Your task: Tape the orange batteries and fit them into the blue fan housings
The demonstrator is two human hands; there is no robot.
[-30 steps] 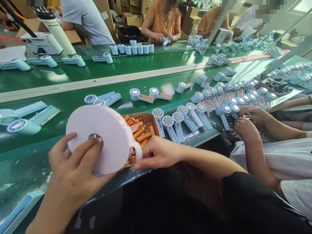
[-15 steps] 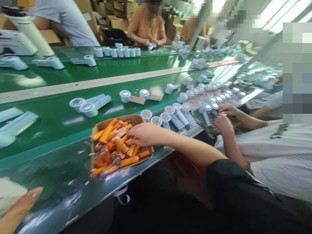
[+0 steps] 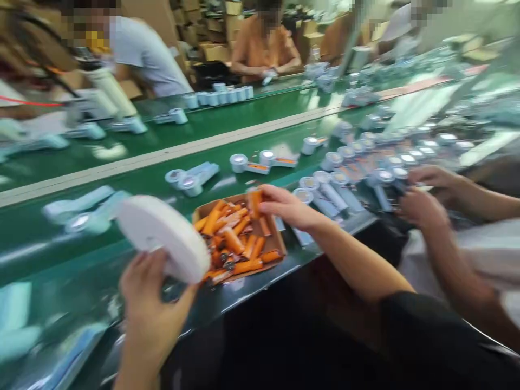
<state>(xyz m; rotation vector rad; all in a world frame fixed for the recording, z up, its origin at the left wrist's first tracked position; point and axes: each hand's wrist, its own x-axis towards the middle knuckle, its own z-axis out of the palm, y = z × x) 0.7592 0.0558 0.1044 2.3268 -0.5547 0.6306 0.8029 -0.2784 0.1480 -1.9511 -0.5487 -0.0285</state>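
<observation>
Left hand (image 3: 148, 303) at 7 o'clock, grip closed on a white roll (image 3: 164, 235), thumb and fingers pinching its lower edge; roll held tilted above the near edge of the green surface (image 3: 134, 179), just left of the box. Frame is motion-blurred, so detail on the roll can't be read.

Right hand (image 3: 286, 206) near center, slightly toward 1 o'clock, grip narrow, pinching one orange cell (image 3: 255, 200) at the far rim of a shallow cardboard box (image 3: 280, 244). Cell is upright-ish, lifted over the pile. Box sits on the near edge of the surface, at 6 o'clock from the hand, filled with loose orange cells lying in every direction.

Just right of the box, toward 3 o'clock: a row of pale blue handheld fans (image 3: 325, 187) lying flat on the surface, round heads pointing away. More fans at 11 o'clock (image 3: 190, 179) and a dense cluster at 2 o'clock.

At 3 o'clock a co-worker's two hands (image 3: 424, 195) work on one of those fans, well apart from the box. Across the surface at 12 o'clock, other people sit with cardboard cartons behind them.
</observation>
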